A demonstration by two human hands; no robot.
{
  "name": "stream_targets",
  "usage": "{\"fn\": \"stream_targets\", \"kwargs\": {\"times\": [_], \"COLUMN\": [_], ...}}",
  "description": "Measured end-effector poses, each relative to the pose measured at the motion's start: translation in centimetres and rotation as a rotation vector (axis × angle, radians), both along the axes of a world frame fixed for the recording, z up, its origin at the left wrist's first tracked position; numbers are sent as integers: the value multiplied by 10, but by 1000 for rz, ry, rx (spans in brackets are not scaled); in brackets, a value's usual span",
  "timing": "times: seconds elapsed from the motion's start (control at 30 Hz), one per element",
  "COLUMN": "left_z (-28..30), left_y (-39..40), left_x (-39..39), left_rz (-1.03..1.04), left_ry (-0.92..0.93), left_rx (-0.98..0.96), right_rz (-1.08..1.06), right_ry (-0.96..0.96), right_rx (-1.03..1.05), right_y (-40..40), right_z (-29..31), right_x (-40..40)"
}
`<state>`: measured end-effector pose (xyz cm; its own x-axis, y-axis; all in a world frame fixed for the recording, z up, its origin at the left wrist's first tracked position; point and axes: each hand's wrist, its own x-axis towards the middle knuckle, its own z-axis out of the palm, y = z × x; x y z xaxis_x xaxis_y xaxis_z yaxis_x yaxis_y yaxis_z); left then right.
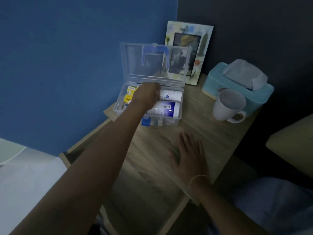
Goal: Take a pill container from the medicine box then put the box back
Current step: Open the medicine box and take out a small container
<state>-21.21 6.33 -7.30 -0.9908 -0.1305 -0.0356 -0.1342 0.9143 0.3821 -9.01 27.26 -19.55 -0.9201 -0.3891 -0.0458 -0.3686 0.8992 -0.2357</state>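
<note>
medicine box [179,106] sits open on the wooden nightstand [152,150], lid upright for access; left hand [149,96] closes around the upper white pill bottle [171,94] inside; right hand [188,156] rests flat, empty, likely bracing.

One head-worn view looks steeply down, close over the wooden bedside table [194,133].

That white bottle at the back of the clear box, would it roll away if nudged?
Probably not far: the white bottle lies on its side, so it could roll, but the box wall and the blue-labelled bottle hem it in. Its smooth plastic looks a bit slippery. The left hand reaching in should find it stiff.
</note>
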Motion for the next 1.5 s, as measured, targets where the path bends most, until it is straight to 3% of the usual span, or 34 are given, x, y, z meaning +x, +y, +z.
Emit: {"fn": "stream_targets", "kwargs": {"times": [0.27,0.43,0.57,0.73,0.87,0.93,1.07,1.13,1.2,1.33,1.5], "left_z": [4,4,9,25,23,16,9,12,18,30,44], "left_y": [0,-1,5,18,36,45,55,58,60,61,62], "left_x": [-22,-18,-7,46,129,173,232,246,255,268,279], "left_rz": [66,149,175,200,55,31,-13,-47,-73,-116,-135], "left_ry": [-170,-153,-18,332,314,285,262,270,285,312,281], "left_rx": [49,150,181,247,302,348,419,427,414,378,387], "right_rz": [-8,0,-13,-19,19,12,-240,-271,-201,-84,-271], "right_ry": [27,35,46,35,9,-115,-663,-953,-1119,-1186,-1314], "right_rx": [-21,-42,-56,-76,-44,-113,-899,-1118,-1189,-1306,-1444], "right_y": [1,0,1,2,3,2,-7,-10,-12,-8,-9], "right_z": [3,3,1,4,10,22,72,91,99,106,110], "right_x": [2,2,3,2,0,-5,12,34,52,68,83]}}
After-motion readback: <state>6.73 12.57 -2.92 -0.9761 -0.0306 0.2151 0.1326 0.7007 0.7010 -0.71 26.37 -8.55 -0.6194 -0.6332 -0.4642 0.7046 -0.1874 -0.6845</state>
